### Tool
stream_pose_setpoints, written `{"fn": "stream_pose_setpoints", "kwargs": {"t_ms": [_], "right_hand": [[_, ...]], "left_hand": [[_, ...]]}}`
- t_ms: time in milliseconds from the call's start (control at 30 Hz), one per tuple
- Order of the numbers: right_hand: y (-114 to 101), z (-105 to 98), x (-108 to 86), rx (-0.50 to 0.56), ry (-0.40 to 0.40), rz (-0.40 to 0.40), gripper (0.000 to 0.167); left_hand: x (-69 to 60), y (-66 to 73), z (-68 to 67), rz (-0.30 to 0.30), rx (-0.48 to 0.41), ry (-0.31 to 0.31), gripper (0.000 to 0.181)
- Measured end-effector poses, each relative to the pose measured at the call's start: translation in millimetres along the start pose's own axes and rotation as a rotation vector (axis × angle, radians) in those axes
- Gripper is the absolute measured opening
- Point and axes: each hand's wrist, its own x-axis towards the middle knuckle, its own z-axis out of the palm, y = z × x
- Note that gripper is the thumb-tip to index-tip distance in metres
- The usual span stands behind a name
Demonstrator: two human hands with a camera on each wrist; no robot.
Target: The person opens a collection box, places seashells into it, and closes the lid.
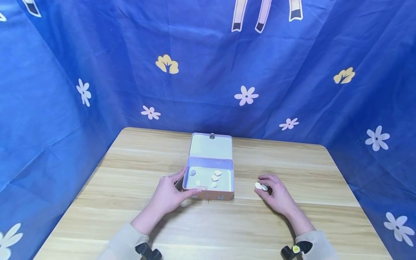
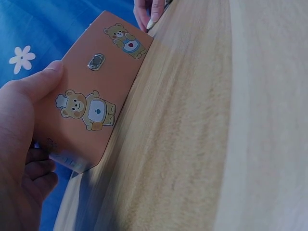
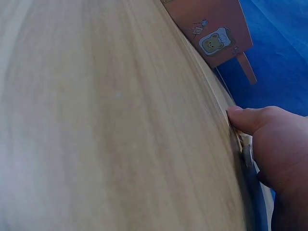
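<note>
Cloth (image 1: pixel 201 94): blue w/ flower prints, behind & both sides of table.
Table (image 1: pixel 113 180): wood-grain top; box stands approx mid, R hand to its right.
Box (image 1: pixel 214 195): orange, bear prints, on table, open side up. Looks like thin tin: prob. light, stiff, smooth, a bit slippery; may dent or slide if pushed. Best hold: outer walls nr a corner, clear of rim edge.
Lid (image 1: pixel 211 147): hinged open at far side, pale inside. Prob. swings free, so poor handle.
L hand (image 1: pixel 169 193): grips box at front-left corner, thumb on front wall, other fingers round left side.
R hand (image 1: pixel 276 193): thumb & fingers curled round two small pcs, low over table, apart from box. Lifted or touching wood: can't tell.
White bits (image 1: pixel 215 178): four in box, well spread; round grey bit (image 1: pixel 192 173) far left, clear bit (image 1: pixel 203 187) by front wall.
White pc (image 1: pixel 258 185) + grey pc (image 1: pixel 264 187): side by side in R hand. Stone or shell unclear; prob. light, hard, slick, maybe chips. Pinch by edges.
Catch (image 2: pixel 96 61): metal, on box front.
</note>
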Motion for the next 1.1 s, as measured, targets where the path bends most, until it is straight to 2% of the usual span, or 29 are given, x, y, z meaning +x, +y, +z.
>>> {"fn": "stream_pose_setpoints", "kwargs": {"t_ms": [333, 767, 1100], "right_hand": [[-6.3, -7.7, 9.4, 0.017, 0.035, -0.007, 0.028], [-27.9, -28.3, 35.1, 0.056, 0.003, 0.036, 0.029], [-54.5, -36.7, 60.3, 0.125, -0.015, 0.054, 0.033]], "left_hand": [[0.1, 1.5, -1.5, -0.014, -0.004, -0.005, 0.102], [-1.1, 2.7, -1.5, -0.021, 0.004, -0.009, 0.104], [-1.5, 1.3, -0.3, -0.019, 0.009, -0.008, 0.104]]}}
